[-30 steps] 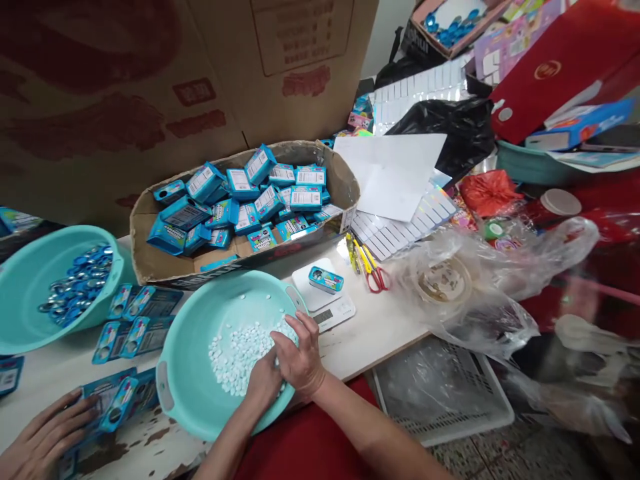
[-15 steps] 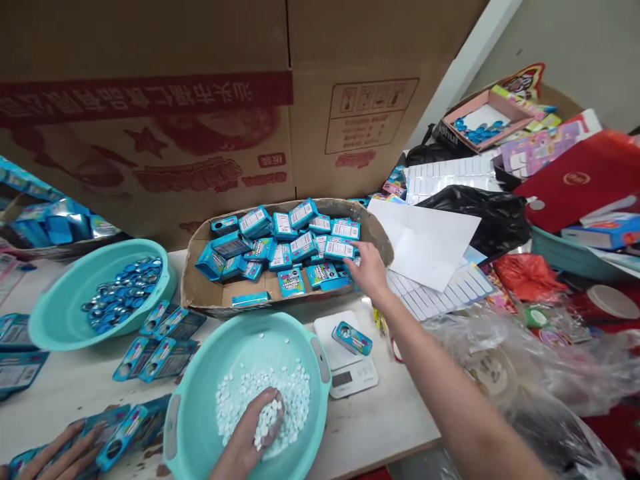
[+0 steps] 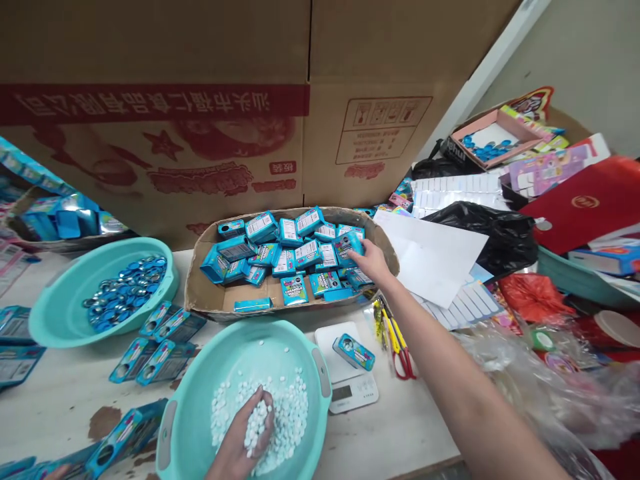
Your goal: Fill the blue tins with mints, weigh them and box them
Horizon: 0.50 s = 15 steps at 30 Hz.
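Cupped around a heap of small white candies (image 3: 256, 427), my left hand (image 3: 235, 437) rests low in the turquoise basin (image 3: 200, 373), among more of the same candies. My right hand (image 3: 374, 262) grips a small blue candy box (image 3: 347, 248) at the right end of the cardboard tray (image 3: 207, 303). Several similar blue boxes (image 3: 295, 290) lie jumbled in that tray. Between tray and basin, a white kitchen scale (image 3: 345, 393) carries one blue box (image 3: 356, 351) on its platform.
Left of the tray is a second turquoise basin (image 3: 55, 327) of blue and silver caps. Blue boxes (image 3: 165, 360) stand nearby, and another person's fingers (image 3: 59, 472) show at the lower left edge. Scissors (image 3: 400, 353) lie beside the scale. A large carton (image 3: 240, 53) rises behind.
My right hand has taken hold of a blue box and tilted it up in the tray. My left hand still cups candies. The other person's hand has mostly left view.
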### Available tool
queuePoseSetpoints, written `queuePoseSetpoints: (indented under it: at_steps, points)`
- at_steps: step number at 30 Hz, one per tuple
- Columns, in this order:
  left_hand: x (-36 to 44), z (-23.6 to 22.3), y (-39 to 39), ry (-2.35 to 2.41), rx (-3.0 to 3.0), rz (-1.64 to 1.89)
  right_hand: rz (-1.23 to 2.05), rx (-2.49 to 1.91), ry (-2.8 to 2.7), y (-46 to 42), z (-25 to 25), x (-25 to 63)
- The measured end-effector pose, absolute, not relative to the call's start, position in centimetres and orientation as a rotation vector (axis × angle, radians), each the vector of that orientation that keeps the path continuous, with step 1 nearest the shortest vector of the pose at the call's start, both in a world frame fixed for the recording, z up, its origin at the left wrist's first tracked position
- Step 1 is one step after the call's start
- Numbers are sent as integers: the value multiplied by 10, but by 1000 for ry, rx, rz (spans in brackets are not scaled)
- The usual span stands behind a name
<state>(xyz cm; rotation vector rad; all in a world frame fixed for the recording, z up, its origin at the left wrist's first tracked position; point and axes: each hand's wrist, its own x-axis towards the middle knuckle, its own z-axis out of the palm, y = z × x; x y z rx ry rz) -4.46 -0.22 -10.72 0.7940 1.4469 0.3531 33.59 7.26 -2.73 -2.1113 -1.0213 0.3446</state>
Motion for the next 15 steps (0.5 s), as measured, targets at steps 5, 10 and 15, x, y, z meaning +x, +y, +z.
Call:
queuePoseSetpoints:
  at_steps: [5,10,15]
  points:
    - [-45,-109,-2,1119,498,233,885,-1546,-423,8,-11,283]
    - [-46,-110,0,1046,246,257,1335,-984,162,-70,-16,227]
    - [-45,-114,2,1043,153,227,1315,-958,-2,-140,-33,181]
